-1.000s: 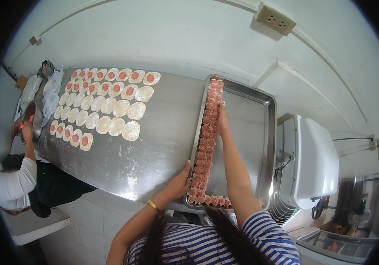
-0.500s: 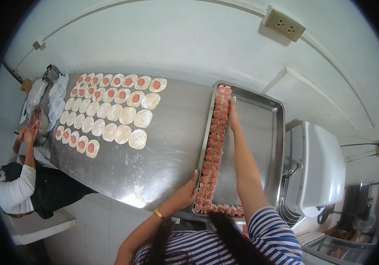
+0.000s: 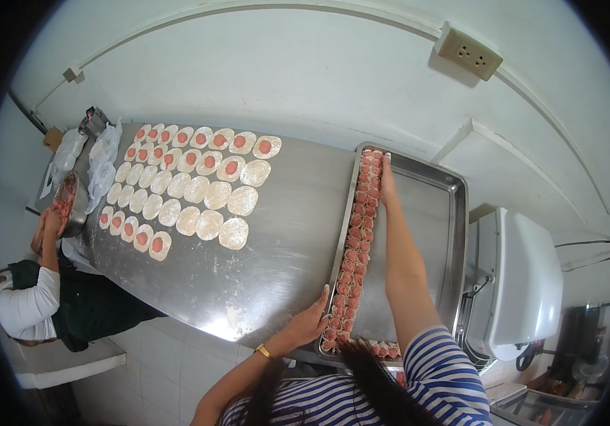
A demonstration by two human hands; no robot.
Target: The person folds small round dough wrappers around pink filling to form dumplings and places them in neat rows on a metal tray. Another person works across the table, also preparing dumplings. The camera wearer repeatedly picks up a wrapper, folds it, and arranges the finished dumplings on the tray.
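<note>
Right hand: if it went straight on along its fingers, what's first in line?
Probably the tray's far rim, just ahead of the right hand's fingertips; the white wall lies behind it. Whether the fingertips would clear the rim is unclear from one view.

A blue-and-white striped shirt (image 3: 313,396) and gold-coloured left wristband (image 3: 263,351) are worn.

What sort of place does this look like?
Probably a commercial kitchen: a long metal worktable carries rows of pale, floured dough rounds, some topped with pink filling, and a large metal tray holds tightly packed filled pieces.
</note>
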